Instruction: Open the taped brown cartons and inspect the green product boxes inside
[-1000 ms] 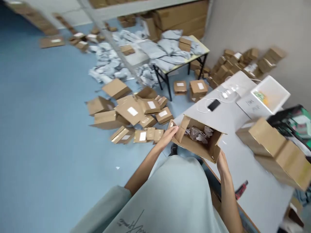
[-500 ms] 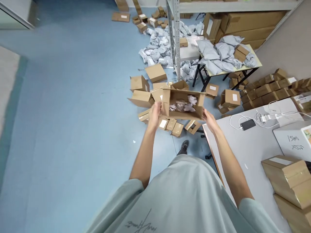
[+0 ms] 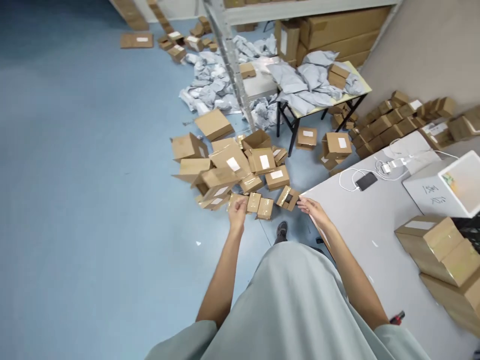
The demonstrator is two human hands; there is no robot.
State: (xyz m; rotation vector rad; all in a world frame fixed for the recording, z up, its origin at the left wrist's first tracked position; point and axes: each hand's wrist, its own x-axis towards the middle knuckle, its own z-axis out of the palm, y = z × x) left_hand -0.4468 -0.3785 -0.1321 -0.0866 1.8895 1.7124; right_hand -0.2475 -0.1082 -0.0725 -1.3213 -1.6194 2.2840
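Observation:
My left hand (image 3: 237, 214) hangs empty over the floor boxes, its fingers loosely curled and a little apart. Behind its fingertips, lower down, lie small taped cardboard boxes (image 3: 265, 208). My right hand (image 3: 313, 210) is empty too, fingers stretched toward the left, beside the white table's corner. Just left of those fingertips, a small carton with a dark gap in it (image 3: 288, 198) rests on the floor. Beyond both hands spreads a heap of cardboard boxes, among them a larger labelled box (image 3: 229, 161) and an open-ended one (image 3: 217, 182).
To the right stands a white table (image 3: 360, 240) bearing a phone (image 3: 366, 181), cables and stacked cartons (image 3: 437, 247). Grey mailer bags (image 3: 213, 80) lie behind a metal shelf post (image 3: 232, 60). More bags cover a small table (image 3: 318, 107). Blue floor (image 3: 93, 200) extends left.
The open cardboard box with crumpled packing inside has left both hands. My hands are now lower in view. The view has shifted, moving the surroundings leftward, and the heap ahead looks fuller.

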